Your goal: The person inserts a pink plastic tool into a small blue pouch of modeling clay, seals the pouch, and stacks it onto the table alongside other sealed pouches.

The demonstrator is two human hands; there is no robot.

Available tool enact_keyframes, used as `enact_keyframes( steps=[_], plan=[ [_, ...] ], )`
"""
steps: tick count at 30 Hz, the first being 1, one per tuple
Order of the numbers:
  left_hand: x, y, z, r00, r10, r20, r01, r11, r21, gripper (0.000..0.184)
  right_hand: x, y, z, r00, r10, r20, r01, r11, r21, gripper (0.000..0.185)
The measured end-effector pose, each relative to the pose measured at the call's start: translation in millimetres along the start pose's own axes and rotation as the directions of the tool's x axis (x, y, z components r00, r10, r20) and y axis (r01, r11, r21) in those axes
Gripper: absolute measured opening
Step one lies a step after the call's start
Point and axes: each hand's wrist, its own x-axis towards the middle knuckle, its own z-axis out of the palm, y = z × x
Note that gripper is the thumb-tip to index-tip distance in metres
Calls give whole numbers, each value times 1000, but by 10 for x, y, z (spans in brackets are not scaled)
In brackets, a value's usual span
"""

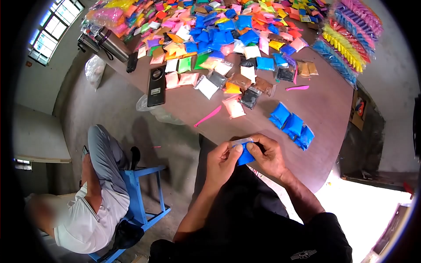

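Note:
Between my two hands is a small blue packet (245, 158) with a clear strip along its top edge. My left hand (222, 158) pinches the strip's left side, thumb in front. On the other side my right hand (266, 155) grips it the same way. Both hands are above my lap at the table's near edge. To the right, a short row of blue packets (292, 125) lies on the brown table (245, 125). Ahead of my hands are a pale peach packet (234, 107) and a pink plastic tool (208, 115).
A large heap of colored packets (219, 33) covers the table's far side. Bundled packets (344, 41) stand at the right edge. A black phone (156, 85) and steel flasks (112, 43) are at the left. A person (96, 206) sits on a blue chair (139, 193).

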Motion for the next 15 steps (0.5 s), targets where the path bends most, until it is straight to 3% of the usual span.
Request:
enact_keyframes(
  steps=[4, 6, 8, 9, 12, 14, 15],
  plan=[
    [10, -176, -2, 998, 40, -49, -35, 994, 102, 18, 19, -39, -54, 1000, -15, 4, 15, 981, -193, 16],
    [2, -155, 8, 990, 124, -68, -94, 937, 336, 17, 20, -13, -51, 1000, -8, -15, 5, 985, -173, 17],
    [34, -42, 25, 984, 157, -86, -111, 911, 397, 17, 22, -1, -63, 999, 3, -34, -8, 989, -150, 18],
    [63, 1, 20, 977, 191, -99, -126, 881, 456, 18, 33, -18, -86, 999, -22, -44, 11, 972, -236, 20],
    [236, 49, -212, 893, 448, -53, -272, 629, 728, 17, 42, -51, -137, 996, -46, -83, 15, 939, -344, 24],
    [405, 112, -424, 838, 545, 33, -297, 404, 865, 17, 19, -103, -148, 992, -45, -116, -1, 929, -369, 26],
    [491, 159, -480, 820, 569, 54, -303, 354, 885, 18, -6, -162, -134, 988, -18, -153, -50, 901, -431, 28]
  ],
)
